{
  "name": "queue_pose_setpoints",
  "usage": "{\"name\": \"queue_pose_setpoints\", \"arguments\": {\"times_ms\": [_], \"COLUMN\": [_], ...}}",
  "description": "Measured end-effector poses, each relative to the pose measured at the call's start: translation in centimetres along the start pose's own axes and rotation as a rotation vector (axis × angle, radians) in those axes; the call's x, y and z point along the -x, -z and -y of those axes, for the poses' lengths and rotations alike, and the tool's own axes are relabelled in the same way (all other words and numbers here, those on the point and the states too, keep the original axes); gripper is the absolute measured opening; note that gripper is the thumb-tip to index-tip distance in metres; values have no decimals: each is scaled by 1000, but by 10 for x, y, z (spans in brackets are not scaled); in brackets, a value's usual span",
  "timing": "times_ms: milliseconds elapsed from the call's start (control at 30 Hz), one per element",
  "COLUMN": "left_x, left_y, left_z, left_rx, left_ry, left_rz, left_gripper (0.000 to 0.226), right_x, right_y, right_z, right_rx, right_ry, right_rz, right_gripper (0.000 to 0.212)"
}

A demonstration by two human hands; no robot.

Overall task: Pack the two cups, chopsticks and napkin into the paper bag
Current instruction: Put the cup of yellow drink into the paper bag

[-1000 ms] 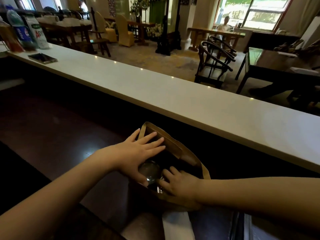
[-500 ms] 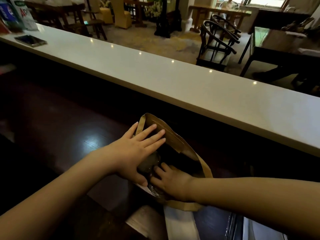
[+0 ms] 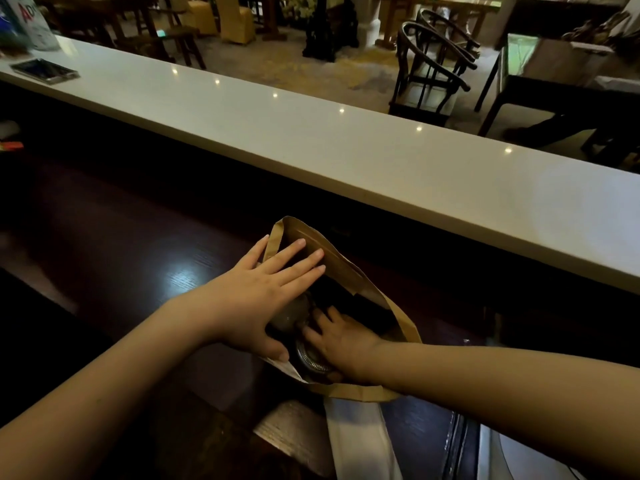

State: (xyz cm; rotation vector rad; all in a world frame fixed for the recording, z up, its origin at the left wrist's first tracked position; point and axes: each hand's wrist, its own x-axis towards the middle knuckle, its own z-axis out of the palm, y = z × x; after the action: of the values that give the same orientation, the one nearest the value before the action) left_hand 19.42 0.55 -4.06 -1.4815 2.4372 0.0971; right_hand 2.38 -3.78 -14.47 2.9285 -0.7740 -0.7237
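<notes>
Paper bag (image 3: pixel 341 268) showing kraft brown, interior reading near black. Cup lid (image 3: pixel 311 361) looking clear with ribbed silvery rim. Counter (image 3: pixel 363 157) appearing pale grey-white, dotted with light reflections. Lower worktop (image 3: pixel 114 251) showing dark glossy wood grain.

Phone (image 3: pixel 44 71) on white counter (image 3: pixel 346 147); chairs (image 3: pixel 433 74) beyond.

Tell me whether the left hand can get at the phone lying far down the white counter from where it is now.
Probably not without moving. The left hand lies flat over the mouth of the paper bag, while the phone sits at the far left end of the white counter, seemingly beyond arm's length. Nothing blocks the way; it is distance alone.
</notes>
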Motion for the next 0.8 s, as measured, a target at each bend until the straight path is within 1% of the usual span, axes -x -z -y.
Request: {"name": "queue_pose_setpoints", "arguments": {"times_ms": [167, 400, 667, 800], "left_x": [1, 0, 0, -1], "left_y": [2, 4, 5, 5], "left_z": [1, 2, 3, 6], "left_rx": [-5, -1, 6, 9], "left_ry": [-1, 0, -8, -11], "left_rz": [15, 28, 32, 33], "left_gripper": [111, 112, 111, 112], "right_x": [-6, -3, -3, -7], "right_y": [0, -3, 0, 1], "right_z": [-3, -2, 0, -1], "right_rx": [-59, -88, -116, -32], "right_ry": [-50, -47, -53, -37], "right_rz": [33, 70, 103, 88], "right_gripper": [95, 98, 90, 85]}}
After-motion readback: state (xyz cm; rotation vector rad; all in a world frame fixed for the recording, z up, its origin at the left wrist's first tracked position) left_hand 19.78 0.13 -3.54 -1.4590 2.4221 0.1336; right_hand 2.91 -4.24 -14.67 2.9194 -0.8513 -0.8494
